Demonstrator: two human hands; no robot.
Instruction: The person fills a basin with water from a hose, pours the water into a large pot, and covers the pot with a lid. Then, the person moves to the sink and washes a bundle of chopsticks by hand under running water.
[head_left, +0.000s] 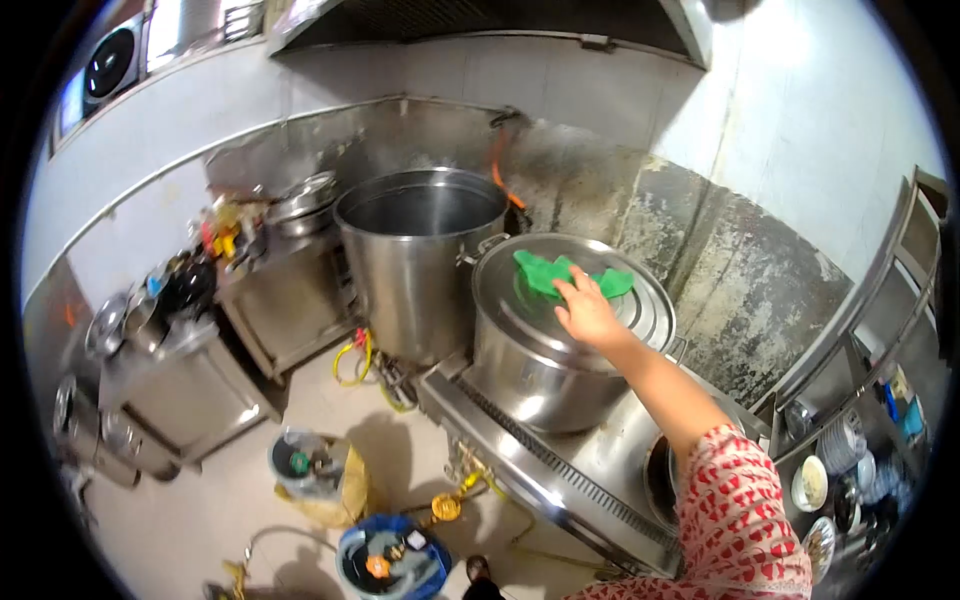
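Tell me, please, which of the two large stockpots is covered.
The nearer stockpot, with the green cloth on its lid; the farther stockpot stands open.

The large pot (545, 388) is a wide, upright cylinder of shiny silvery metal, with side handles near its rim. Over its mouth lies a round, ridged metal lid (515, 312), covering it. On top of the pot, towards the far side of that lid, is a bright green cloth (540, 272), crumpled and unevenly spread, its middle partly hidden.
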